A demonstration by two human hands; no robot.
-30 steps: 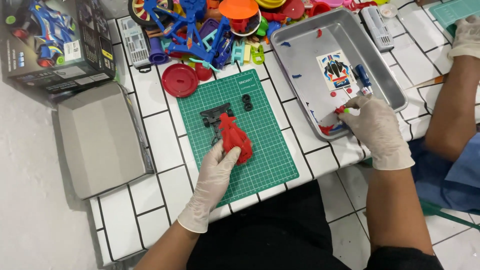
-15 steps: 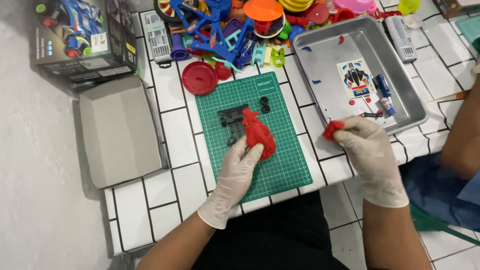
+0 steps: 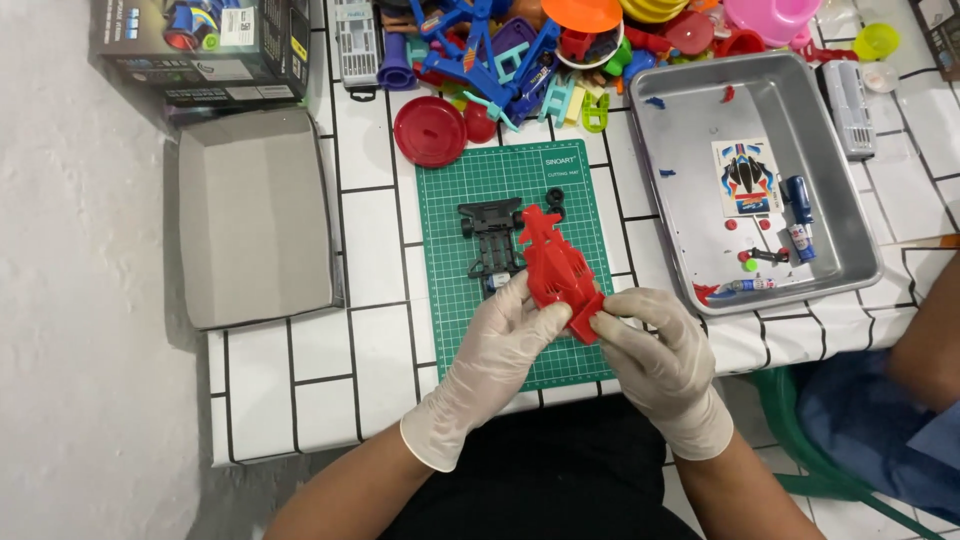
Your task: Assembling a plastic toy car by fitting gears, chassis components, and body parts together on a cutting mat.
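Observation:
Both my hands wear pale gloves and meet over a green cutting mat [image 3: 470,310]. My left hand [image 3: 505,340] grips the near left side of a red toy car body shell [image 3: 552,262]. My right hand [image 3: 655,345] pinches the shell's near right end, where a small red part sits against it. A black toy car chassis [image 3: 492,240] lies on the mat just left of the shell, with small black pieces beside it.
A metal tray [image 3: 850,215] at right holds a sticker sheet [image 3: 745,177], a blue tube and small parts. A heap of coloured plastic toys, a red lid [image 3: 430,130], a grey box lid [image 3: 255,215] and a printed box [image 3: 200,45] surround the mat. Another person's arm [image 3: 925,340] is at right.
My right hand came from the tray with a small red part and joined the left at the red shell. The camera view shifted slightly.

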